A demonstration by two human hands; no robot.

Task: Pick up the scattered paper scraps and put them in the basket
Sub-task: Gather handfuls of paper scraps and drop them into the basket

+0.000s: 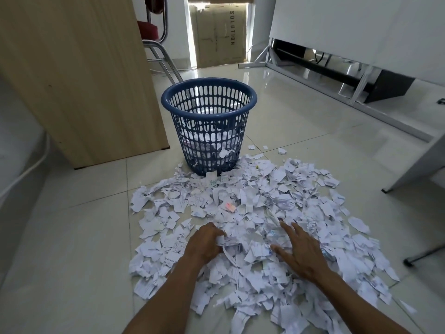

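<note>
A wide heap of torn white paper scraps [260, 203] covers the tiled floor in front of me. Behind it stands a blue slotted plastic basket [208, 92] with some scraps lying in its bottom. My left hand [204, 244] is down in the near part of the heap, its fingers curled round a bunch of scraps. My right hand [301, 251] lies on the pile to the right, fingers spread and straight, palm down on the paper.
A wooden cabinet panel [79, 75] stands at the left, close to the basket. A chair with metal legs [159, 51] and a cardboard box [221, 32] are behind. A white metal frame [361, 92] and a table leg [419, 162] bound the right side.
</note>
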